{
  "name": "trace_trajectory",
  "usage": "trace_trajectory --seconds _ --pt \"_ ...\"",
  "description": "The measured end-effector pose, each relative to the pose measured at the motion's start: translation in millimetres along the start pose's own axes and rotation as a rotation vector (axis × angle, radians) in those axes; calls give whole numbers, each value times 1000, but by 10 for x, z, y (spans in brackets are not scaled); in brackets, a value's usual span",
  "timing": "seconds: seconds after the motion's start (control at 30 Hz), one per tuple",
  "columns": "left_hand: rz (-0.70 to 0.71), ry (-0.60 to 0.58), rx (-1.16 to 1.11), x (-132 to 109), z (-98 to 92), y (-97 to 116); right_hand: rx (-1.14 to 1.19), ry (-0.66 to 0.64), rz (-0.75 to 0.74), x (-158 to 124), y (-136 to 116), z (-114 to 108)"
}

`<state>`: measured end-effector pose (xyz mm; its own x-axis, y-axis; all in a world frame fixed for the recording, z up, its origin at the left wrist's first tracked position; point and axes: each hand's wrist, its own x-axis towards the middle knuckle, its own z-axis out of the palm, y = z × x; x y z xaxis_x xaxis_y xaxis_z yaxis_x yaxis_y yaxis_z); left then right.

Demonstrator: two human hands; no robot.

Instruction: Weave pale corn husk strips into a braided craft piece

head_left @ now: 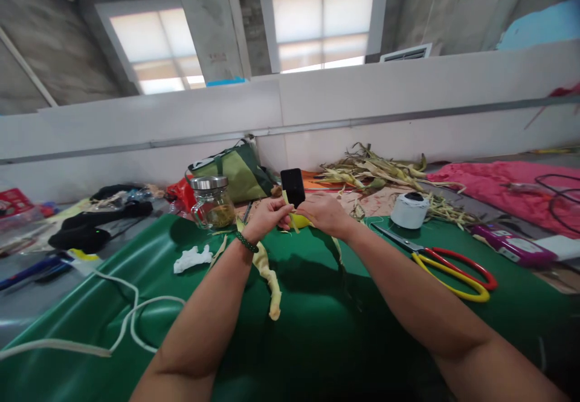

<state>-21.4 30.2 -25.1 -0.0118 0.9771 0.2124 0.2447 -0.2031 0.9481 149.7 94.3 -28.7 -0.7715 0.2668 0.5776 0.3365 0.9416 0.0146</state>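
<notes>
My left hand (268,216), a dark beaded bracelet at its wrist, pinches a pale corn husk strip (295,225). Close beside it, my right hand (327,213) is closed with its fingertips at the same strip. Below my left forearm a twisted length of pale husk (272,281) extends toward me over the green mat. Another thin strip (339,251) hangs under my right hand. Behind the hands stands a black phone-like object (293,187), partly covered by them. The exact hold of the right fingers is partly hidden.
Large scissors (453,269) with red and yellow handles lie right, by a white thread spool (409,211). A husk pile (376,169) is behind. Left are a glass jar (212,208), crumpled white tissue (193,259) and white cord (131,311), on the green mat (290,341).
</notes>
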Motion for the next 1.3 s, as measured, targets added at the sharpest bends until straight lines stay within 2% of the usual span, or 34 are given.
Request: trace_trajectory --seconds 0.1,0.23,0.3,0.43,0.57,0.73,0.9,0.97,1.07,1.2,1.27,1.3 --pt "-9 2 33 3 -42 5 142 -53 136 -11 35 22" --pt "-29 -126 64 -9 -76 -2 527 -165 257 -33 122 35" --pt "-12 -144 68 -12 -76 -11 620 -171 278 -38 152 45" --pt "96 -123 132 6 -53 -36 670 -143 270 -38 144 66" --pt "203 -169 281 26 -62 -43 688 -165 281 -36 116 33" --pt "141 -305 364 3 -132 -19 602 -207 247 -41 179 -6" --pt "40 -378 318 5 -110 -35 730 -339 269 -54 253 41" --pt "34 -393 259 7 -80 -44 734 -305 244 -59 241 13" --pt "45 -384 179 -2 -37 -52 702 -229 208 -65 187 -73" --pt "38 -362 167 -19 13 -37 734 -254 218 -68 159 -111" --pt "92 -258 148 -13 14 -19 838 -182 243 -64 191 -81" --pt "150 -133 130 -3 1 -12 892 -116 262 -60 215 -61"
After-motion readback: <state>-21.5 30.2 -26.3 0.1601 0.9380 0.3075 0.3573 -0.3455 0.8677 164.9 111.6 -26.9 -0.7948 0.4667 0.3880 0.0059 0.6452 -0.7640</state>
